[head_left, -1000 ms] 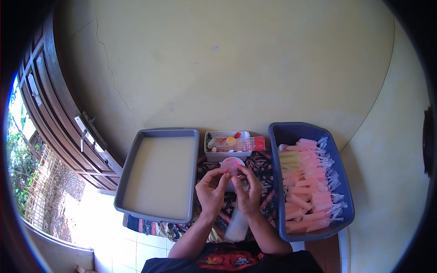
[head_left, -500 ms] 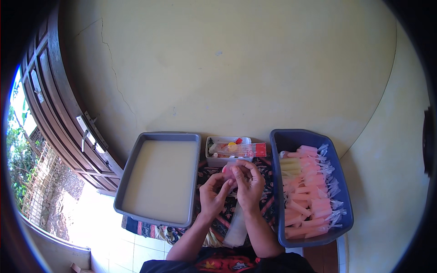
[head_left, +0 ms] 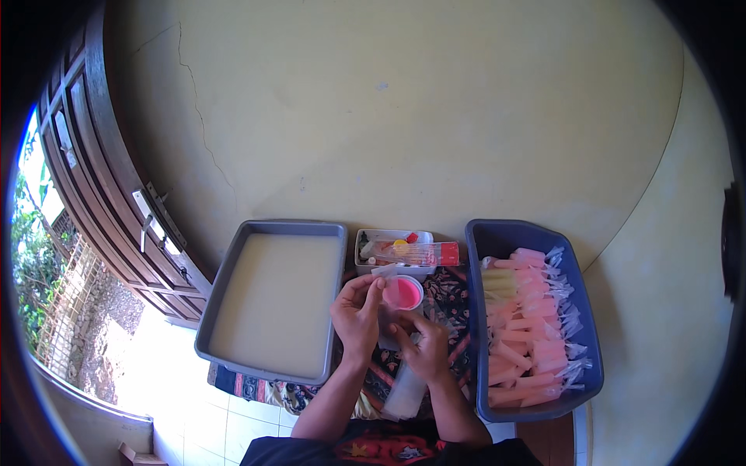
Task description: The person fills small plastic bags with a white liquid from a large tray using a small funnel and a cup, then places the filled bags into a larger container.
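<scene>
A narrow clear plastic bag (head_left: 387,317) stretches between my two hands over the patterned cloth. My left hand (head_left: 357,320) is closed, pinching it near its upper end between thumb and fingers. Lower down and to the right, my right hand (head_left: 423,348) grips it with thumb and fingers pressed together. Just behind the bag stands a white-rimmed cup of bright pink liquid (head_left: 409,293), partly seen through the film. Flat clear plastic bags (head_left: 405,394) lie in a stack between my forearms.
A grey tub (head_left: 203,330) of cloudy whitish liquid stands at left. On the right, a blue-grey tub (head_left: 588,330) holds many filled pink bags and a few pale yellow ones. Behind the cup, a small white box (head_left: 395,269) holds packets. A wooden door (head_left: 116,179) stands open at far left.
My hands have drawn apart, the left staying high and the right moving lower, with the bag stretched between them. The cup of pink liquid, mostly hidden before, now shows.
</scene>
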`<state>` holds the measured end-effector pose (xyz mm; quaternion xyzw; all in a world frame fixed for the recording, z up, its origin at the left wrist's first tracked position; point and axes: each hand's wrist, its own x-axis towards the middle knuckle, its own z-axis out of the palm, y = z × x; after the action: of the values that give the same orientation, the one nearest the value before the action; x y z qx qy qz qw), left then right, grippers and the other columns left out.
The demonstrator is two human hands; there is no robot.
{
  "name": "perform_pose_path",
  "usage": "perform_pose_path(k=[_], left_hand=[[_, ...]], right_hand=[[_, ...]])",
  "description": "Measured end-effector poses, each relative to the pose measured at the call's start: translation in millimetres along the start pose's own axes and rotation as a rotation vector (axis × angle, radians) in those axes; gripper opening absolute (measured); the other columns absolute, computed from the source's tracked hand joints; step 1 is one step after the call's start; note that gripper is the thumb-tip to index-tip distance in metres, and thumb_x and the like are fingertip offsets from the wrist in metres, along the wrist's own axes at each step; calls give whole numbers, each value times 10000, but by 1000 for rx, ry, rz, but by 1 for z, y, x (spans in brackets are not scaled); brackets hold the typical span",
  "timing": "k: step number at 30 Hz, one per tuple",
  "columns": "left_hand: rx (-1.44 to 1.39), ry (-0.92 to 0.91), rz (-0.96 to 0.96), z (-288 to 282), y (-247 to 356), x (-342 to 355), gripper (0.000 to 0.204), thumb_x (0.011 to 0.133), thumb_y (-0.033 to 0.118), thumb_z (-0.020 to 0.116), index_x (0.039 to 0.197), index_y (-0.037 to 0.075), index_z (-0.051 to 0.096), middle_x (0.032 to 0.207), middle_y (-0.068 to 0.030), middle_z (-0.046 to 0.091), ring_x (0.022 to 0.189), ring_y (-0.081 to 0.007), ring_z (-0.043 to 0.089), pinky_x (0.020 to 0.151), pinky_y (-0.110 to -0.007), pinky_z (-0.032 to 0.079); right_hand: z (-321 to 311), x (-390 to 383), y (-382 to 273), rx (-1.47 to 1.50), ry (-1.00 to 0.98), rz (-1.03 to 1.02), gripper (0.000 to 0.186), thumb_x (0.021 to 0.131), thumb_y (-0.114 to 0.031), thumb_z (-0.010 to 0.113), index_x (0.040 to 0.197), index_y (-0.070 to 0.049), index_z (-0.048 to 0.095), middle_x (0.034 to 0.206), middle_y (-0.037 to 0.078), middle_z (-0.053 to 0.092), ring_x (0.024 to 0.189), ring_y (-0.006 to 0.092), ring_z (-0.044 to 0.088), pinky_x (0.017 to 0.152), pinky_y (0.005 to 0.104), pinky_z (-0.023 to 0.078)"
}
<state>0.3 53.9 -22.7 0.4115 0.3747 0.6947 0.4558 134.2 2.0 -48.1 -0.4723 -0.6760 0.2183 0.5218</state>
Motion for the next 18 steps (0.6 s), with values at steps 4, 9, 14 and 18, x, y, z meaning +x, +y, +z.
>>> perform_pose_path(k=[4,9,14,18], left_hand=[[33,40,-57,-10,-20,6,251,1047,87,772,1244,-51,701,1008,-74,801,916,-119,740,836,-243,570],[-42,-26,15,-22,-33,-15,342,1035,-39,676,1371,-13,614,1357,-130,660,1176,-126,650,965,-255,530],[384,-213,611,-44,-7,-33,435,911,-116,647,1316,34,698,1566,-173,493,1310,-273,557,1092,-420,493],[440,-203,732,-44,10,-35,312,873,-77,719,1136,68,803,1395,-177,671,1296,-378,609,1051,-489,515]], right_hand=[[7,-5,-8,258,39,143,315,1015,-64,764,1313,17,698,997,128,821,793,173,796,721,296,621],[2,13,-11,730,128,301,379,1008,-37,779,1326,-38,573,929,115,788,716,101,729,678,227,587],[1,28,-26,752,129,291,241,1017,-48,770,1230,-17,662,919,74,772,723,89,709,660,216,562],[-3,31,-34,729,59,284,157,1052,-91,739,1142,36,754,938,42,757,749,96,704,702,236,557]])
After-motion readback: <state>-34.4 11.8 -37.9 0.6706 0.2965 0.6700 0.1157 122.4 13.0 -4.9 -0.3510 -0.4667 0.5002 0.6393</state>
